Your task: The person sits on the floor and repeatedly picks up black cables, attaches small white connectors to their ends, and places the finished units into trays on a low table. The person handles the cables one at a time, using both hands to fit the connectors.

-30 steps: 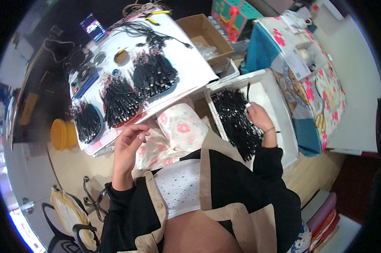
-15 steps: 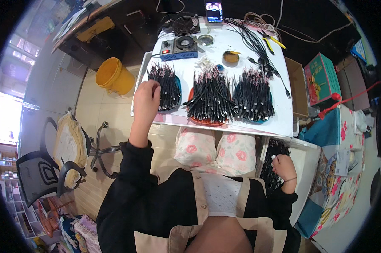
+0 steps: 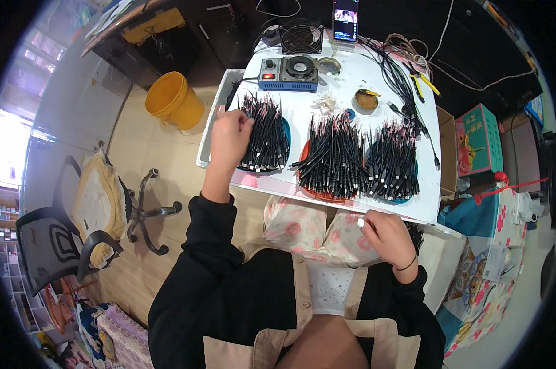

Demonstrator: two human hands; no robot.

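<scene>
My left hand (image 3: pixel 230 140), fingers curled together, is at the left edge of the left heap of short black cables (image 3: pixel 264 138). Whether it grips anything is hidden. That heap lies on a blue tray, pinkish wire ends away from me and metal plugs toward me. A middle cable heap (image 3: pixel 333 157) fills an orange-red tray (image 3: pixel 303 151), and a right cable heap (image 3: pixel 391 160) lies on another blue tray. In front of the table edge, above my lap, my right hand (image 3: pixel 391 241) is closed. Something small and white shows at its fingertips; I cannot tell what it is.
Behind the heaps stand a blue solder pot (image 3: pixel 288 74), a fan (image 3: pixel 301 39), a round tin (image 3: pixel 366 100) and a phone (image 3: pixel 345 21). Long black cables (image 3: pixel 391 67) and yellow-handled pliers (image 3: pixel 423 80) lie at the right. A yellow bucket (image 3: pixel 174 101) stands on the floor at left.
My right hand has come up and left from the box of black cables beside my lap. My left hand stays by the left heap. The view has shifted slightly.
</scene>
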